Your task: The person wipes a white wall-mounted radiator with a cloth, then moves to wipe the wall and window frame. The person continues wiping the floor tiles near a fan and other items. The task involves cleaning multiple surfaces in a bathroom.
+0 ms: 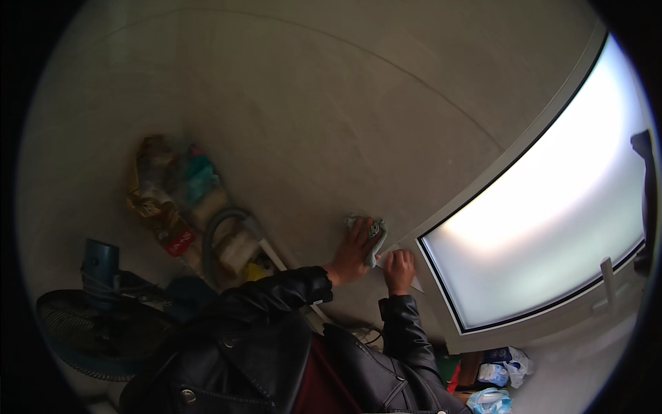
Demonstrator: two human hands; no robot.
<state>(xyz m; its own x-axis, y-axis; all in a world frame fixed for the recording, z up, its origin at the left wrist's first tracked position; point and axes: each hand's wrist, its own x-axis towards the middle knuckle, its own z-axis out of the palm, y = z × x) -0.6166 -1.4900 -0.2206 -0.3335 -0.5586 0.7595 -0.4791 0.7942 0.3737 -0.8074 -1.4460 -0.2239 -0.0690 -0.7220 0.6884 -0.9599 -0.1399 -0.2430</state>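
Note:
My left hand [347,260] presses a crumpled grey-green cloth [381,235] against the plain beige-grey wall [331,134], fingers spread over it. Close by on the right, my right hand [400,270] has its fingers curled at the edge of the pale frame [432,290] around a frosted glass panel [538,222]. A thin pale piece [417,285] shows beside that hand's wrist; whether the fingers grip it cannot be told. Both arms wear black leather-look sleeves.
A dark electric fan [98,331] lies lower left. Above it are several plastic bags [155,207] and a grey hose [209,248] joined to a pale tube [271,253]. A lever handle [607,279] juts from the frame at right. Plastic-wrapped packs [494,373] sit lower right.

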